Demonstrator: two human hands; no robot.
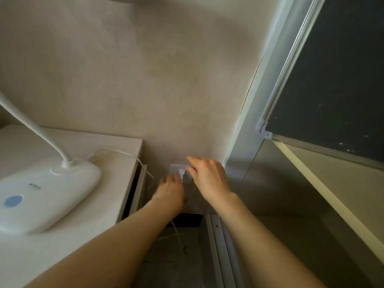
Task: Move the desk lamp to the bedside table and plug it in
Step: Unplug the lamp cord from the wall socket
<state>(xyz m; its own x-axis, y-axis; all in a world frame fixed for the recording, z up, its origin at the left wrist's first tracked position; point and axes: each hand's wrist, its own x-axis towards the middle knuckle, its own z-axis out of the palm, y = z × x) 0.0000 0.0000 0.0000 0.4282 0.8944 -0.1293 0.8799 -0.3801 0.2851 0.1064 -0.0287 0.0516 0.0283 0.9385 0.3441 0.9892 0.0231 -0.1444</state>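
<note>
**Seating the plug in the wall socket**

The desk lamp [47, 190] is already set on the bedside table [124, 146], its white base flat and its neck curving up to the left. Its cord [145, 169] is led off the back edge of the table and down the gap beside the wall. The plug [181, 173] is held at the wall socket [176, 168], low on the wall just right of the table. The left hand [169, 192] is closed narrowly about the plug from below, though the fingertips are hidden and the exact grip cannot be told. The right hand [207, 177] is laid loosely curled against the socket plate, holding nothing that can be seen.

Whether the pins are fully home cannot be told. The step is judged best done with the plug kept square to the plate and pressed straight in, the plate being steadied by the right hand. The cord should be left slack, so that the lamp is not dragged toward the table edge.
</note>
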